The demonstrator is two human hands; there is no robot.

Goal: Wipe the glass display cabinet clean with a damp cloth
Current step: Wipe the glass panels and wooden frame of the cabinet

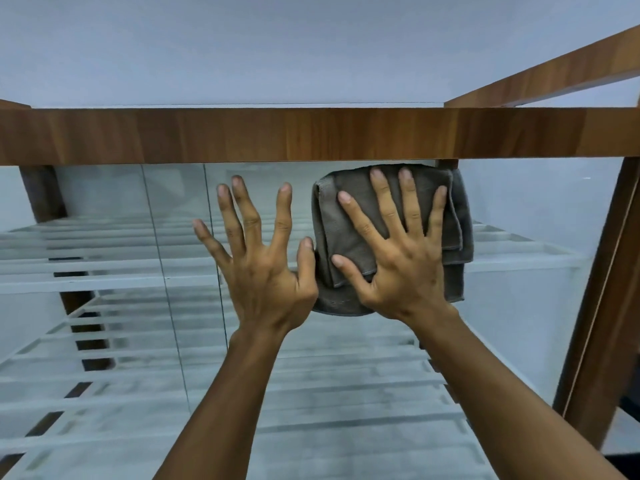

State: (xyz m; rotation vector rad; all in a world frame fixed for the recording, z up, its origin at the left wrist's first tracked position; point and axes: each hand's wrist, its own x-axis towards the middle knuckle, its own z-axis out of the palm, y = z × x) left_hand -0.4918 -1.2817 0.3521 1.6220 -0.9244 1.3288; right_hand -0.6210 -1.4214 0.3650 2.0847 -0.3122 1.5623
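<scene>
Pressing the cloth flat to the cabinet's front glass, just under the wooden top rail, the right hand has its fingers straight and spread, likely for even pressure. The left hand, open and empty, lies on the glass beside it, thumb at the cloth's edge, probably bracing. Rail and right post hem the stroke; shelves show behind.

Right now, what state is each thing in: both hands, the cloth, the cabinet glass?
Glass: upright, unbroken; wet or dry cannot be told.
Cloth: folded, pressed flat against the glass.
Left hand: fingers spread, holding nothing.
Right hand: fingers straight, pressing the cloth.
</scene>
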